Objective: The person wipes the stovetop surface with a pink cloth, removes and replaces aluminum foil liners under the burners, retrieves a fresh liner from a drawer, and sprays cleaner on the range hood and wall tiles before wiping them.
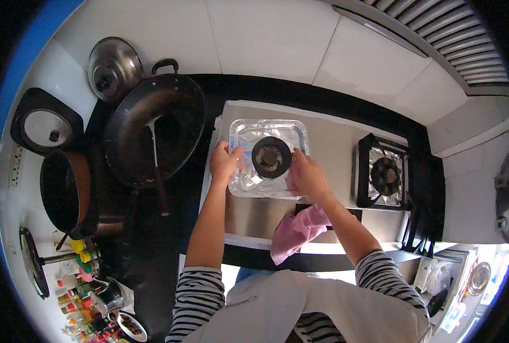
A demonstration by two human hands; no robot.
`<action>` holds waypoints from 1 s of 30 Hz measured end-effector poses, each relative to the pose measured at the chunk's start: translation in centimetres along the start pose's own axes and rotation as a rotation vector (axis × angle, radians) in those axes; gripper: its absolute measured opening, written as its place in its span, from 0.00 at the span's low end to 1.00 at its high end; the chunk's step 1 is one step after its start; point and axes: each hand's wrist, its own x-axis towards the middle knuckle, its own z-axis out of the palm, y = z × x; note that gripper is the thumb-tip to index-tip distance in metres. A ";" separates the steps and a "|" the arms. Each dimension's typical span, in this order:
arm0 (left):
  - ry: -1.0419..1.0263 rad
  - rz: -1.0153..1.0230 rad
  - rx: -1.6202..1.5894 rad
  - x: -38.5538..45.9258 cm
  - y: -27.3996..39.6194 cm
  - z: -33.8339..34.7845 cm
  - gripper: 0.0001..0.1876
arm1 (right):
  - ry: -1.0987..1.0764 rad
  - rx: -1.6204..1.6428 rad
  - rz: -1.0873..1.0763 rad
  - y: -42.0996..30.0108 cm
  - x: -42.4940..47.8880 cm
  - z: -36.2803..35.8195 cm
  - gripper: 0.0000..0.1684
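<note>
A square aluminium foil tray (263, 188) lies around the left gas burner (271, 157) on a stainless steel cooktop (331, 141). The dark burner ring shows through the middle of the foil, and no pan support stands over it. My left hand (225, 162) pinches the tray's left rim, thumb on the inner side. Across from it, my right hand (309, 175) holds the right side, its fingertips close to the burner ring; part of that rim is hidden under the hand. A pink cloth (299, 233) hangs over the cooktop's front edge below my right forearm.
The right burner (385, 176) has a black pan support (363, 171) and foil beneath it. Left stand a large wok (126, 128) with a spatula (154, 141), a metal lid (115, 64) and a deep pan (61, 193). Several seasoning bottles (76, 306) crowd the lower left.
</note>
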 end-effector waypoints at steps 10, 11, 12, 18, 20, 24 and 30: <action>0.013 0.069 0.000 -0.3 -1.5 0.1 0.21 | 0.334 -0.026 -0.040 2.5 -0.5 0.3 0.29; 0.033 0.085 0.008 -0.2 -1.7 0.3 0.21 | 0.282 -0.022 0.016 3.0 -0.6 0.3 0.30; 0.052 0.105 0.021 -0.2 -1.6 0.2 0.20 | 0.234 -0.014 0.076 2.7 -0.6 0.0 0.31; -0.035 0.128 0.028 0.0 -2.1 -0.4 0.20 | 0.104 0.171 0.209 2.6 1.7 -0.3 0.34; -0.016 0.160 0.007 -0.4 -1.8 -0.5 0.20 | 0.117 0.166 0.193 3.3 2.3 0.2 0.35; 0.095 0.091 0.115 -2.4 1.0 -1.1 0.20 | 0.117 0.204 0.223 3.3 2.7 0.8 0.35; 0.029 0.813 0.649 -7.6 6.0 -1.6 0.21 | 0.138 0.204 0.161 4.4 2.6 1.0 0.34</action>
